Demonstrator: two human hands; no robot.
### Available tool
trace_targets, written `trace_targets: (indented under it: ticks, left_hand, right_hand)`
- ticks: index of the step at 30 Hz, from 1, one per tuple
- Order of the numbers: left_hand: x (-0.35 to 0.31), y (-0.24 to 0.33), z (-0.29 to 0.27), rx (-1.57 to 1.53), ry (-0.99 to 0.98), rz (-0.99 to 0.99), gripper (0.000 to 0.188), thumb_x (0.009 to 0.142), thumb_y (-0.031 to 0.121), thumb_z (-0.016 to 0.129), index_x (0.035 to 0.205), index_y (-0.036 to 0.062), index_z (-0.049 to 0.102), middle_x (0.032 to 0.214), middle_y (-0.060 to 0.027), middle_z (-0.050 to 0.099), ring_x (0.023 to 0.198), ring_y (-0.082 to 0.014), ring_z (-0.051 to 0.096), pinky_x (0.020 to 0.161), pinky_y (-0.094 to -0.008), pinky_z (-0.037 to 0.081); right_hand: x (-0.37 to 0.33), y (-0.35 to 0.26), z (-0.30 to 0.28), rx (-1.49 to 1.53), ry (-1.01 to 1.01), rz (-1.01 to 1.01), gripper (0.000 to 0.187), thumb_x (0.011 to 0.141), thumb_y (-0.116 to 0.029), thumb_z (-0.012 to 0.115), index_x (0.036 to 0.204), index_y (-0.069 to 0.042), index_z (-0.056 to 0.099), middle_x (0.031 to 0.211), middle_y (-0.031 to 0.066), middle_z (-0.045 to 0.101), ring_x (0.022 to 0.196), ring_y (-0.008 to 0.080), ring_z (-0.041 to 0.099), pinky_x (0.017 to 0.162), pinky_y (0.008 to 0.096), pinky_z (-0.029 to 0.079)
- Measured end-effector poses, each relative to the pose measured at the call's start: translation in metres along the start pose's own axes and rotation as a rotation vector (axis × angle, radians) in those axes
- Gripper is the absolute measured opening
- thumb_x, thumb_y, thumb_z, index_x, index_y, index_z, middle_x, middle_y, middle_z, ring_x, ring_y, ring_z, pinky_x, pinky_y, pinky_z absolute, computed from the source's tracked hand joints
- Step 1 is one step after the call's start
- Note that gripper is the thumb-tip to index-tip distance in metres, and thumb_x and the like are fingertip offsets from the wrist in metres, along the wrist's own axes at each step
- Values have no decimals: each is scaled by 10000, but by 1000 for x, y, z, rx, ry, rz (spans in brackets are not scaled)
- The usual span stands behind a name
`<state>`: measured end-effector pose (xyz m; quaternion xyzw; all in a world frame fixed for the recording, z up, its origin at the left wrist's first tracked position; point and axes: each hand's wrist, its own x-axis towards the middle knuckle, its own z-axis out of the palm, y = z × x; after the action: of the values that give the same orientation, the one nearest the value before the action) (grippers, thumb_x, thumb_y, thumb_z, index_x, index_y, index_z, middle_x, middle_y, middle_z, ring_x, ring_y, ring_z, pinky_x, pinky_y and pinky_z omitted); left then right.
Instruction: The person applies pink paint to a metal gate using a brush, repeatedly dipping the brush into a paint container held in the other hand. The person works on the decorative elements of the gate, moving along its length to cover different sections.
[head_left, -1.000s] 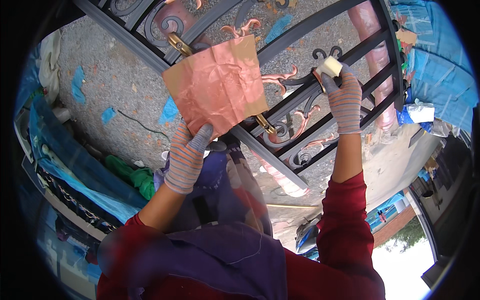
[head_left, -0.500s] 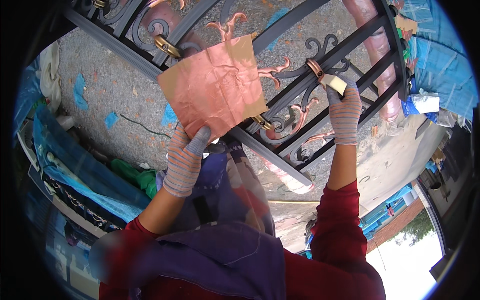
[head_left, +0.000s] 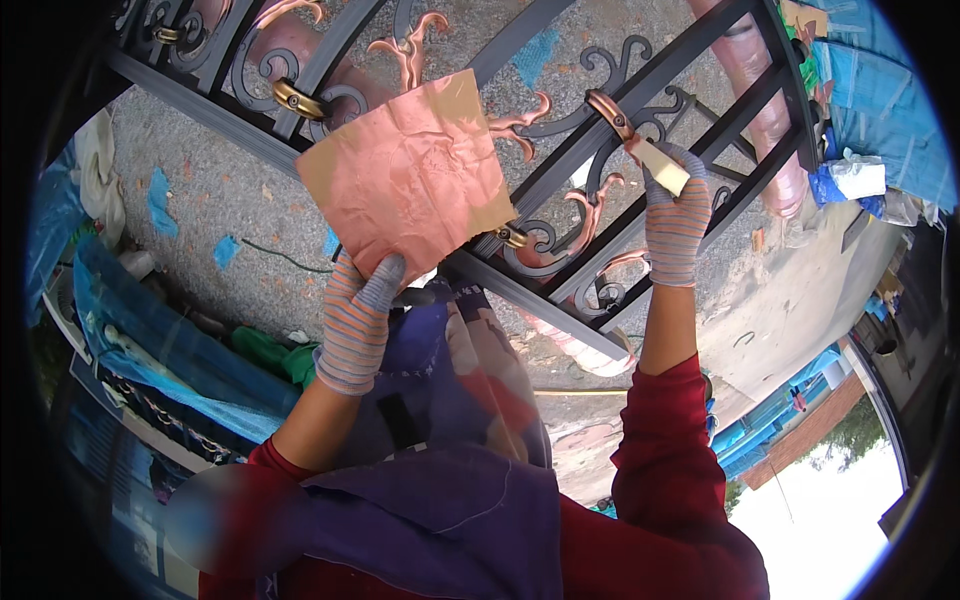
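A dark ornamental iron gate (head_left: 560, 190) with copper-coloured scrolls fills the upper part of the view. My left hand (head_left: 357, 318), in a striped knit glove, grips the lower edge of a crumpled copper-stained sheet of card (head_left: 412, 180) held flat in front of the gate. My right hand (head_left: 676, 222), gloved the same way, holds a small pale brush (head_left: 660, 166) with its tip against a copper ring (head_left: 610, 110) on a scroll. Red sleeves cover both my forearms.
Gravel ground (head_left: 200, 200) lies behind the gate with blue scraps on it. Blue plastic sheeting (head_left: 150, 350) and green cloth (head_left: 270, 352) sit at the left. Wrapped copper-coloured posts (head_left: 770, 110) and more blue sheeting (head_left: 880, 110) stand at the upper right.
The view has shifted along the gate. My right hand has moved the brush from a bar end onto the copper ring of a scroll. My left hand keeps the card against the ironwork.
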<state>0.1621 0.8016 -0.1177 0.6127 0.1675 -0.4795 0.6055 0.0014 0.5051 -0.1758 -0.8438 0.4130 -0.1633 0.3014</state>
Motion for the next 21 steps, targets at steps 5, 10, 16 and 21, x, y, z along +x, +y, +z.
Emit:
trace_targets:
  ticks: [5,10,16,21]
  left_hand:
    - [-3,4,8,6,-12,15,325,903,93,581,1204,1,500,1089,-114,607,898,-175,649,660,-279,586]
    - [2,-11,-1,106,-14,21,445,863,273,684,1175,9,507,1104,-124,602,898,-192,661,650,-280,589]
    - [-3,-9,7,207,17,80,298,900,104,599,1159,-34,548,1062,-117,640,877,-155,645,724,-262,554]
    - [-1,-8,6,211,24,25,329,895,122,608,1177,-35,542,1070,-115,640,874,-152,644,718,-270,550]
  right_hand:
    - [1,2,7,-239,-25,-50,255,817,-3,681,1060,-39,614,961,106,682,889,192,661,807,288,519]
    - [-5,0,8,-14,84,81,258,782,-68,694,1034,-44,645,947,127,651,852,283,636,763,330,504]
    - [6,4,14,-35,43,-31,250,783,-70,704,1022,-31,640,901,120,654,813,284,638,722,361,506]
    - [-1,2,2,31,68,131,239,828,-41,703,1054,-37,625,984,86,688,889,177,655,818,295,521]
